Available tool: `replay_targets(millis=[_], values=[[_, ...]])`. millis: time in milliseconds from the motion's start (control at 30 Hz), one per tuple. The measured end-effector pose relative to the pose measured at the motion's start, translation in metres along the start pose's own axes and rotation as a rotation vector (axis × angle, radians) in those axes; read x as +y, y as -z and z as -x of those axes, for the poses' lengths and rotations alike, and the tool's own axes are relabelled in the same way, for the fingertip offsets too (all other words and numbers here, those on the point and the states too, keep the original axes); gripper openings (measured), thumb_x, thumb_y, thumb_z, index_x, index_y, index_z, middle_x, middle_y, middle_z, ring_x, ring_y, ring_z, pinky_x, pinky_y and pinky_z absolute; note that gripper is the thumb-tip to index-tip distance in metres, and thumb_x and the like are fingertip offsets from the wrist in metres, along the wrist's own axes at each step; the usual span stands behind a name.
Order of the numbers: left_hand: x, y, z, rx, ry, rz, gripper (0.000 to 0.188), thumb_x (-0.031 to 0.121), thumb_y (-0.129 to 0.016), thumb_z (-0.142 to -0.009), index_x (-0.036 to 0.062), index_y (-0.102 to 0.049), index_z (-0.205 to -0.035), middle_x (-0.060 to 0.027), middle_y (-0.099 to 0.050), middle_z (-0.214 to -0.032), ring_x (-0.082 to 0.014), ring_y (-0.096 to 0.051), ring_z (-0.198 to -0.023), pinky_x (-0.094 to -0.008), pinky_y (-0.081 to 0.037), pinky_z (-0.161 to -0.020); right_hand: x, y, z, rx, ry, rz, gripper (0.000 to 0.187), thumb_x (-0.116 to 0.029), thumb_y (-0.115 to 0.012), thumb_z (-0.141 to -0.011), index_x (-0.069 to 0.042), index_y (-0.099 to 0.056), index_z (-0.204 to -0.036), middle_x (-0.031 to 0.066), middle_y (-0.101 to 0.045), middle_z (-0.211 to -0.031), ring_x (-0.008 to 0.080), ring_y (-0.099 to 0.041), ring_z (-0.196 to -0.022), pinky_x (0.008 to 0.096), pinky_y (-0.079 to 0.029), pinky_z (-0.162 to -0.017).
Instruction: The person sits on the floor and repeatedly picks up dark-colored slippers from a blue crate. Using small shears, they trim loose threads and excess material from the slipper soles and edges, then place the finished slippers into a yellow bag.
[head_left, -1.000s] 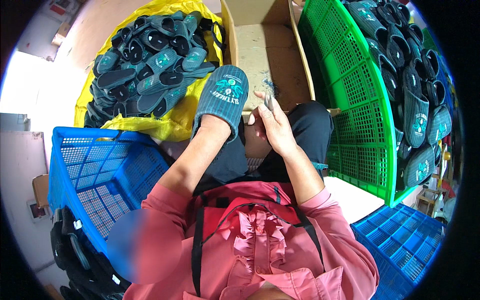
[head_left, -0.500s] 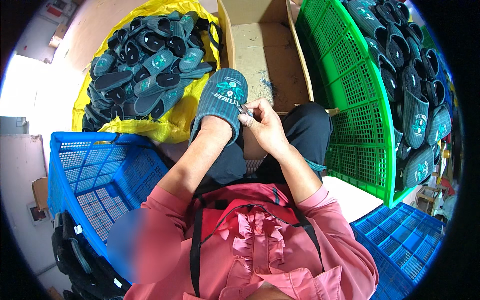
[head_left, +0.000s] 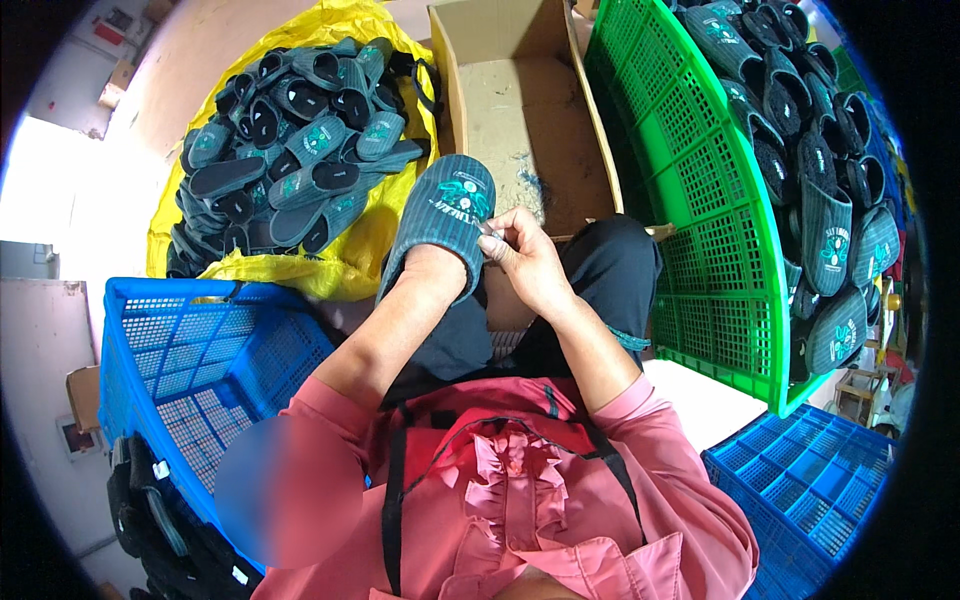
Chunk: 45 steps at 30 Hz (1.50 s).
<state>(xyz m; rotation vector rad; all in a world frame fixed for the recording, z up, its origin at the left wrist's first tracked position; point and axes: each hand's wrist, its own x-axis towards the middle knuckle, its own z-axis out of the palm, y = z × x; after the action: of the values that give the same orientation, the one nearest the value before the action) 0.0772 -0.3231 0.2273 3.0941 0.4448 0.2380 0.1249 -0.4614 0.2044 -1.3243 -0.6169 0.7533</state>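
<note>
Grey slipper (head_left: 432, 222): probably light, soft; hold inside.
Left hand (head_left: 436, 262): inside; grip I cannot tell.
Right hand (head_left: 525, 256): pinches something small (head_left: 487, 230), right edge.

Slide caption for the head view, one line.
Left hand inside a dark striped slipper, right hand pinched at its edge; piled slippers on yellow sheeting at left, green crate at right.

Workshop, slipper production by the look of it. A heap of matching dark slippers (head_left: 318, 140) sits on yellow sheeting (head_left: 300, 277), more slippers (head_left: 830, 235) fill a green plastic crate (head_left: 700, 190), and blue crates (head_left: 145, 335) stand at both sides of the seated worker (head_left: 650, 480). Open cardboard box (head_left: 500, 95) in front has dark scraps (head_left: 530, 186) inside (lint or thread, can't tell). Handwork too: one slipper (head_left: 440, 215) sits over the worker's left hand (head_left: 434, 262).
</note>
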Motion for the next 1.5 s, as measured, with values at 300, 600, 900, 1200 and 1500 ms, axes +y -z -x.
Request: replay_targets(millis=[300, 600, 900, 1200, 1500], values=[[0.000, -0.007, 0.001, -0.028, 0.030, 0.023, 0.019, 0.018, -0.061, -0.083, 0.0046, -0.069, -0.094, -0.0190, -0.066, -0.103, -0.0339, -0.063, -0.101, -0.0419, -0.050, -0.089, 0.001, 0.000, -0.002, -0.001, -0.006, -0.058, 0.012, -0.007, -0.064, -0.096, -0.006, -0.054, -0.103, -0.0009, -0.059, -0.088, 0.0057, -0.054, -0.078, 0.0216, -0.048, -0.073], [-0.001, -0.005, -0.001, -0.120, -0.014, -0.111, 0.029, 0.018, -0.057, -0.089, 0.0050, -0.067, -0.112, -0.0197, -0.062, -0.120, -0.0327, -0.058, -0.116, -0.0427, -0.043, -0.103, 0.012, -0.009, 0.000, 0.456, -0.186, -0.545, 0.017, -0.023, -0.063, -0.097, -0.011, -0.053, -0.104, -0.0009, -0.056, -0.080, 0.0057, -0.041, -0.055, 0.0203, -0.033, -0.047], [0.011, 0.009, 0.020, 0.188, -0.169, 0.082, 0.030, 0.021, -0.054, -0.091, 0.0054, -0.064, -0.114, -0.0159, -0.063, -0.114, -0.0307, -0.059, -0.109, -0.0424, -0.045, -0.098, -0.009, 0.017, -0.013, 0.354, -0.238, -0.415, 0.025, -0.038, -0.066, -0.095, -0.016, -0.058, -0.104, -0.0077, -0.051, -0.071, 0.0017, -0.039, -0.049, 0.0177, -0.026, -0.041], [0.017, 0.039, 0.042, 0.134, -0.325, 0.326, 0.036, 0.030, -0.048, -0.093, 0.0085, -0.062, -0.119, -0.0146, -0.062, -0.125, -0.0299, -0.058, -0.115, -0.0445, -0.043, -0.103, -0.012, 0.031, -0.010, 0.114, -0.163, -0.293, 0.038, -0.024, -0.058, -0.100, 0.003, -0.058, -0.126, 0.0053, -0.066, -0.108, 0.0130, -0.060, -0.100, 0.0267, -0.047, -0.092], [-0.020, 0.051, 0.139, 0.460, -0.275, 0.207, 0.043, 0.022, -0.066, -0.085, 0.0098, -0.062, -0.126, -0.0145, -0.058, -0.135, -0.0379, -0.049, -0.131, -0.0427, -0.042, -0.106, -0.010, 0.092, 0.002, 0.313, -0.156, -0.420, 0.038, -0.035, -0.057, -0.100, 0.000, -0.062, -0.113, 0.0095, -0.070, -0.101, 0.0199, -0.070, -0.088, 0.0350, -0.058, -0.079]])
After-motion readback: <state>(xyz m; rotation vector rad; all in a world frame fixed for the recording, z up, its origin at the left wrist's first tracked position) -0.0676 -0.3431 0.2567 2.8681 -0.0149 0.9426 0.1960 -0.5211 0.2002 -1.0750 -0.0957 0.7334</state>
